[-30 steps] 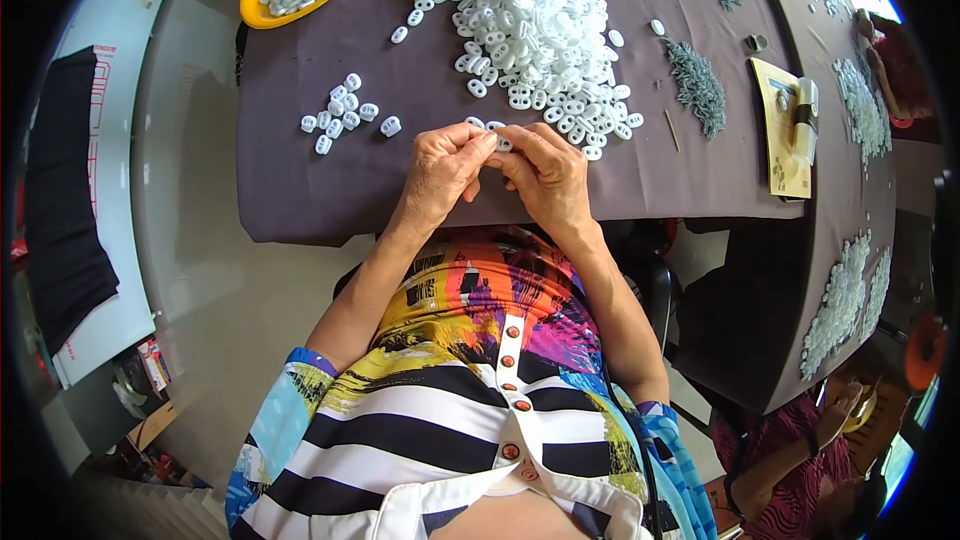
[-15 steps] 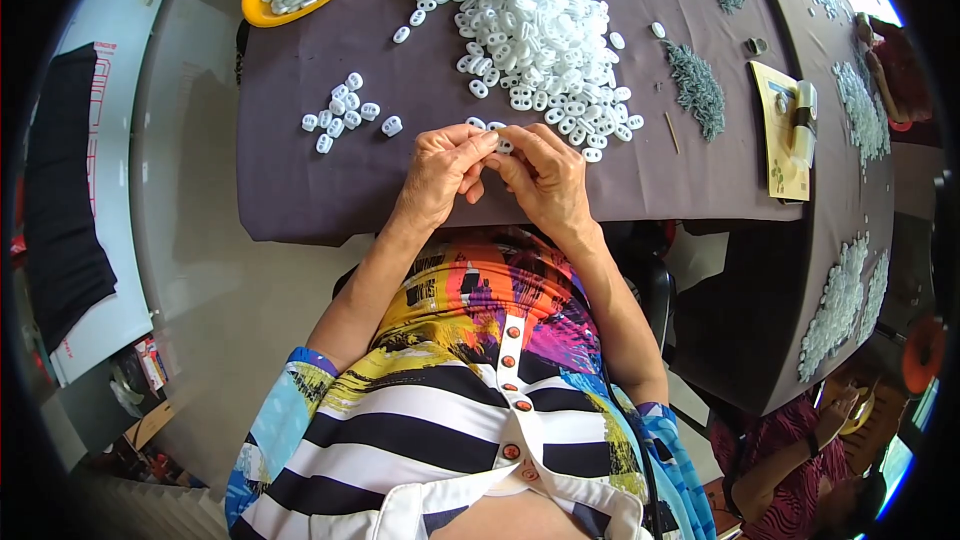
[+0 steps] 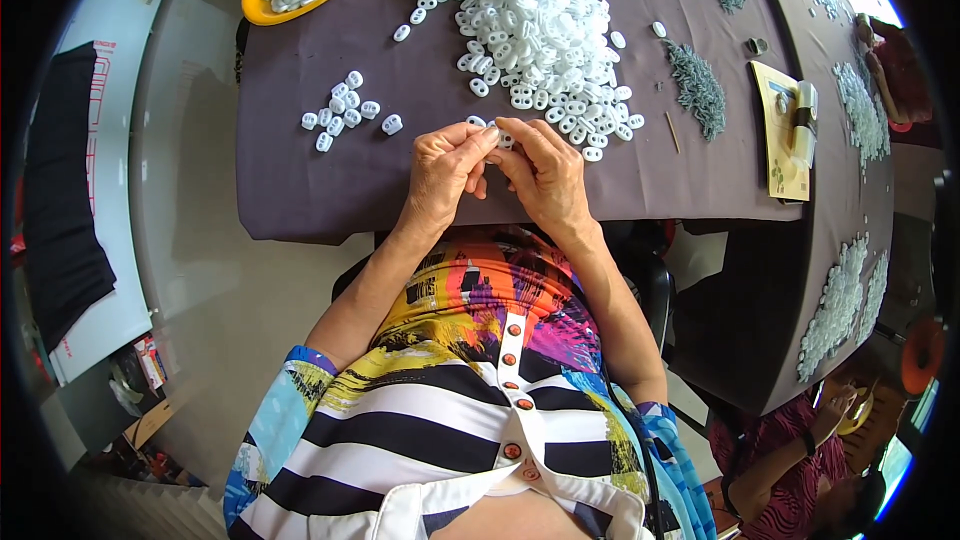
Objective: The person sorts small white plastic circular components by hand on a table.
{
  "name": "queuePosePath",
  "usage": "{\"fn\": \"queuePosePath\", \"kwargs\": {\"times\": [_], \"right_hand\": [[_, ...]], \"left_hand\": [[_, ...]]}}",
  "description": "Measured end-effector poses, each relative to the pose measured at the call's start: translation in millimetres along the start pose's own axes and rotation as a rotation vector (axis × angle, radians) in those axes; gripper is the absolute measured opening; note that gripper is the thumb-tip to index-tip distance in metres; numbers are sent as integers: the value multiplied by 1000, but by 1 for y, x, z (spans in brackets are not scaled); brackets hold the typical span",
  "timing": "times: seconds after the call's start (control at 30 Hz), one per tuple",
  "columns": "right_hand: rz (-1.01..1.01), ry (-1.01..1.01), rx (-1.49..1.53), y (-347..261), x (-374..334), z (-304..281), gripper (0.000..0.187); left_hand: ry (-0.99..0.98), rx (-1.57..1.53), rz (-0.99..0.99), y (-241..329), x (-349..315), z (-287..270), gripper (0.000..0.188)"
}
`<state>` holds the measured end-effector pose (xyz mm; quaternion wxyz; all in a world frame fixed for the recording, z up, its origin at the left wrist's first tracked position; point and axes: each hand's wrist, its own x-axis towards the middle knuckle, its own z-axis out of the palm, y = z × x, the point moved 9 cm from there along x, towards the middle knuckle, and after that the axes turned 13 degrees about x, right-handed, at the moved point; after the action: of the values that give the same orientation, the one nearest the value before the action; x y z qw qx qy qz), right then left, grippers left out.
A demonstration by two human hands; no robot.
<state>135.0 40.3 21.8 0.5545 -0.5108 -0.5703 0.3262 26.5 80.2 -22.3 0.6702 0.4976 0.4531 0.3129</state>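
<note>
Close together above the table's near edge, my left hand point(image 3: 442, 172) and my right hand point(image 3: 554, 178) are both closed in a pinch. Between their fingertips is a small white oval plastic piece point(image 3: 506, 140) with holes, mostly covered by the fingers. Just beyond my hands spreads a big heap of white two-holed oval pieces point(image 3: 540, 40). Left of my left hand lies a small loose group of white pieces point(image 3: 345, 108) whose holes look filled or crossed by something. To the right of the heap is a pile of small grey bits point(image 3: 697, 90).
An orange-yellow tray point(image 3: 262, 12) of white pieces stands at the far left of the dark tablecloth point(image 3: 310, 195). A thin stick point(image 3: 672, 132), a yellow card point(image 3: 775, 130) and a clear tube point(image 3: 804, 135) lie at right. Another person point(image 3: 800, 470) sits at lower right.
My fingers have shifted very slightly around the white piece, with the left fingers curling in a little. Everything on the table stays put.
</note>
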Motion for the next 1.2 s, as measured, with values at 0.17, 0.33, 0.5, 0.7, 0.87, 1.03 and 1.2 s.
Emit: {"fn": "queuePosePath", "kwargs": {"times": [0.17, 0.33, 0.5, 0.7, 0.87, 1.03, 1.2], "right_hand": [[-31, 24, -19, -2, 0, -1, 28], [-12, -10, -32, -1, -2, -1, 27], [-29, 2, -54, 1, -3, -1, 24], [-36, -3, -66, -1, -2, 1, 23], [-37, -7, -59, 1, -2, 1, 23], [-43, -18, -54, -1, -3, 1, 23], [-37, -36, -74, 0, -4, 2, 23]], "left_hand": [[-35, -20, -28, -4, 3, 2, 22], [-32, -20, -21, -5, 4, 2, 21], [-45, -1, 21, -2, 4, 4, 18], [-54, 8, -19, -6, 4, 4, 17], [-89, 15, -59, -9, 5, 3, 17], [-101, 65, -39, -5, 4, 4, 17], [-101, 100, 8, -1, 2, 3, 17]]}}
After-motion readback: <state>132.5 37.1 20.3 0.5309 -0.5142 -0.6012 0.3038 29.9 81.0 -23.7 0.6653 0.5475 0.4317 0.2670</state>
